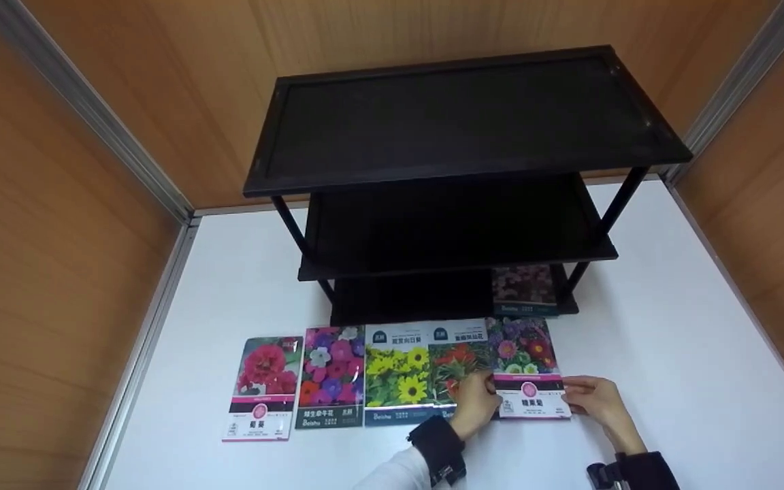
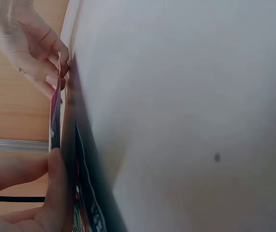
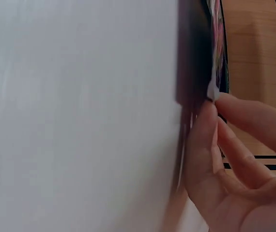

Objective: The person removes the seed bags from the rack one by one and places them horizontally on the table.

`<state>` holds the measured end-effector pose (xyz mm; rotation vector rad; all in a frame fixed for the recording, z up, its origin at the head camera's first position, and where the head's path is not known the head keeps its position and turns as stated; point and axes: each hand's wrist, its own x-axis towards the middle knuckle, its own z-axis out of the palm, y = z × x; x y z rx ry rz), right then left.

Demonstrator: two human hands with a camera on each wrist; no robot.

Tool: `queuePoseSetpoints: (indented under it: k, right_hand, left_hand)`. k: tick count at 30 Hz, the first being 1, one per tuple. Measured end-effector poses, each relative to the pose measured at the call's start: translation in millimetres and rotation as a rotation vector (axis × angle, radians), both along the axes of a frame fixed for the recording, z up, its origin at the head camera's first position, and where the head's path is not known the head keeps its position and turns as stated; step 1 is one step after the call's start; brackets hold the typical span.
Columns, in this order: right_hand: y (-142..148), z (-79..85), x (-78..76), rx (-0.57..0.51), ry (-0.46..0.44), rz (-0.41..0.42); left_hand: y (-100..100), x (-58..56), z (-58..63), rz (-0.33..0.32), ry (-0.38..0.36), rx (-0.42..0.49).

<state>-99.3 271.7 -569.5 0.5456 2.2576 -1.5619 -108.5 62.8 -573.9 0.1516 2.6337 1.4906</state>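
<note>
My left hand (image 1: 475,403) and right hand (image 1: 598,407) pinch opposite side edges of a flower seed packet (image 1: 528,367) with a pink and black band. Seen edge-on in the left wrist view, that packet (image 2: 55,113) is raised off the white table, my left thumb and fingers (image 2: 55,174) at its near edge. The right wrist view has my right hand (image 3: 244,159) gripping its edge between thumb and fingertip. Just left lies a packet with red flowers (image 1: 453,357), partly covered by my left hand. Beside it are a yellow sunflower packet (image 1: 397,374), a mixed-colour one (image 1: 332,374) and a pink hollyhock-like one (image 1: 263,388).
A black three-tier rack (image 1: 460,122) stands behind the row of packets on the white table (image 1: 229,272). On its bottom shelf, at the right end, lies a packet with pinkish flowers (image 1: 525,289). Wooden panels (image 1: 58,238) enclose the table at the back and sides.
</note>
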Motion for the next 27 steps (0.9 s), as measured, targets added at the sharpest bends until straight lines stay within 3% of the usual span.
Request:
queuePoseSetpoints:
  k: [6, 16, 27]
  right_hand:
    - [-4.5, -2.7, -0.5, 0.066, 0.053, 0.005]
    - [-5.9, -3.0, -0.6, 0.168, 0.095, 0.023]
    - [-7.5, -2.9, -1.4, 0.193, 0.113, 0.034]
  left_hand:
    - [2.6, 0.6, -2.6, -0.001, 0.017, -0.012]
    - [4.0, 0.7, -8.0, 0.000, 0.194, -0.062]
    - [3.3, 1.7, -4.2, 0.007, 0.172, -0.088]
